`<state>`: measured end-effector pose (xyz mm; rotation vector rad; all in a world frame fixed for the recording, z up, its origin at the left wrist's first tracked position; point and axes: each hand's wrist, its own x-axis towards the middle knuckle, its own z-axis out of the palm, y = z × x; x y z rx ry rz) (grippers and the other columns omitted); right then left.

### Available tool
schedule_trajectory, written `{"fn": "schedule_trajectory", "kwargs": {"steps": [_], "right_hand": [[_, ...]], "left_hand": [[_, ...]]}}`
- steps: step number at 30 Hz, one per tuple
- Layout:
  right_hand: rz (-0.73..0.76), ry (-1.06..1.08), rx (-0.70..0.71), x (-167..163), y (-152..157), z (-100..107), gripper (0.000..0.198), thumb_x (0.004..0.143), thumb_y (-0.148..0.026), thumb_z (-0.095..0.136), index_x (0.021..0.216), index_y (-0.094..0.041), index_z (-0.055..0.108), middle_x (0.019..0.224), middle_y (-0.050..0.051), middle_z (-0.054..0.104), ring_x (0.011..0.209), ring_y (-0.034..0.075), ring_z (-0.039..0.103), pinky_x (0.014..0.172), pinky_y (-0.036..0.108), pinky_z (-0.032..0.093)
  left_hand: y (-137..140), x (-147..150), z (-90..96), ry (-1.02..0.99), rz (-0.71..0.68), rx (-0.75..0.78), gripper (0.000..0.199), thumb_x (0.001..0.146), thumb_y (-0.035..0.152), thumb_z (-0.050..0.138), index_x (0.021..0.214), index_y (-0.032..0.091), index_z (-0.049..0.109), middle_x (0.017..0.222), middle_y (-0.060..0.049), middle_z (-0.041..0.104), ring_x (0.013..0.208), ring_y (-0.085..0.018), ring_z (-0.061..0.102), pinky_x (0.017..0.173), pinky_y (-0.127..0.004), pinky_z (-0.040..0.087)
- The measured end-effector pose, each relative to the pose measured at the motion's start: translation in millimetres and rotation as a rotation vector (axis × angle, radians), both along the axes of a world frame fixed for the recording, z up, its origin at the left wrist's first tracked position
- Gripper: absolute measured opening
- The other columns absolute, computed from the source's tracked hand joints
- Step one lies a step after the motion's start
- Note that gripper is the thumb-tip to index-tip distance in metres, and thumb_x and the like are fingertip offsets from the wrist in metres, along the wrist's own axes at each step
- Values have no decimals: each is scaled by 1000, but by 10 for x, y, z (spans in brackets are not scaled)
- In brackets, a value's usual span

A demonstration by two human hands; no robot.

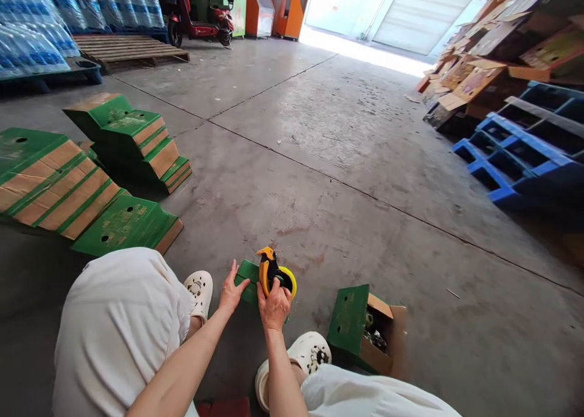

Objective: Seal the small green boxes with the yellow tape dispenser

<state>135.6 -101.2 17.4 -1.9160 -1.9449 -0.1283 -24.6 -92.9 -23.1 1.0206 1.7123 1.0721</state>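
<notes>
Green carton [247, 272] on the concrete floor [310, 180], just ahead of and between the two white clogs [199, 289]; its right part is hidden behind the tape dispenser [264, 275] and the right hand; left hand [232, 292] is at the carton's left side, fingers spread and pointing away from the body, thumb reaching across the near top; it steadies or touches the carton, no full grip around it; right hand [274, 307] is curled round the dispenser, fingers closed on it; dispenser is orange and black, standing over the carton's right part, yellow roll [292, 281] on its right side; whether the tape is stuck down, can't tell.

Right of the right clog: open green box [349, 320], brown flaps out, small dark and shiny items [375, 338] inside, too small to identify; red object [223, 408] at the bottom edge, mostly cut off.

Left side: two groups of green-and-brown cartons, near stack [68, 183] by the left knee, farther stack [137, 134] behind it; back left, wrapped water bottles [27, 46], wooden pallet [132, 47], red scooter [201, 19]; back centre, orange cabinets [289, 17]; right side, blue pallets [520, 149] in front of a heap of cardboard boxes [477, 79]; bright doorway [347, 6] beyond.
</notes>
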Motion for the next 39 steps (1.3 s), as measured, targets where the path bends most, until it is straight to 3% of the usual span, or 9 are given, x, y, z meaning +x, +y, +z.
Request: {"fn": "schedule_trajectory", "kwargs": {"steps": [4, 11, 13, 18, 22, 26, 30, 34, 39], "right_hand": [[54, 3, -13, 61, -5, 22, 54, 111, -58, 44, 124, -11, 66, 82, 12, 78, 82, 26, 75, 98, 38, 47], [164, -26, -65, 170, -13, 81, 55, 113, -58, 35, 126, -13, 63, 82, 10, 78, 82, 25, 74, 97, 37, 47], [195, -39, -90, 195, -3, 106, 53, 113, -59, 37, 124, -14, 63, 83, 10, 78, 83, 25, 74, 96, 37, 47], [214, -72, -131, 227, 47, 115, 46, 111, -56, 45, 124, -15, 61, 82, 8, 76, 85, 26, 75, 95, 38, 48], [264, -127, -155, 258, 66, 113, 43, 105, -47, 61, 133, -14, 57, 101, 14, 78, 97, 30, 74, 99, 42, 50], [335, -214, -272, 348, 86, 161, 62, 94, -39, 77, 144, -12, 55, 128, 22, 73, 119, 35, 69, 108, 47, 50], [449, -251, -504, 500, 188, 226, 96, 77, -42, 91, 156, -8, 48, 153, 29, 59, 144, 40, 57, 121, 51, 42], [429, -240, -626, 599, 300, 293, 118, 65, -44, 99, 161, -5, 42, 158, 33, 52, 148, 43, 53, 124, 52, 40], [433, -229, -625, 570, 270, 346, 128, 55, -41, 105, 159, -2, 43, 157, 36, 52, 148, 43, 52, 123, 50, 40]], "left_hand": [[32, 5, -15, -35, 35, -47, 66, 90, 30, 77, 153, 20, 61, 151, -13, 65, 142, -29, 61, 123, -42, 45], [5, 47, 25, 36, -16, -32, 64, 95, 29, 69, 156, 16, 57, 157, -16, 58, 148, -28, 56, 126, -43, 42], [10, 39, 44, 46, -58, -34, 73, 94, 29, 69, 163, 18, 48, 162, -15, 53, 152, -28, 50, 127, -43, 40], [59, -39, 65, -90, -79, -198, 124, 76, 21, 86, 175, 19, 11, 168, -19, 45, 154, -35, 47, 123, -45, 42], [76, -83, 26, -280, -55, -240, 125, 73, 21, 88, 174, 19, 16, 162, -18, 53, 149, -35, 53, 120, -45, 46], [96, -89, -9, -321, -89, -88, 115, 67, 13, 87, 169, 26, 37, 161, -10, 58, 151, -35, 51, 126, -47, 39], [97, -109, -22, -335, -116, -62, 106, 68, 10, 84, 165, 23, 46, 158, -11, 60, 149, -36, 53, 127, -50, 38], [65, -130, -13, -297, -128, -28, 98, 71, 11, 81, 163, 21, 48, 160, -10, 58, 152, -32, 51, 130, -49, 34], [22, -142, 36, -272, -107, -19, 94, 73, 17, 83, 161, 23, 51, 157, -9, 60, 152, -30, 50, 130, -49, 34]]}}
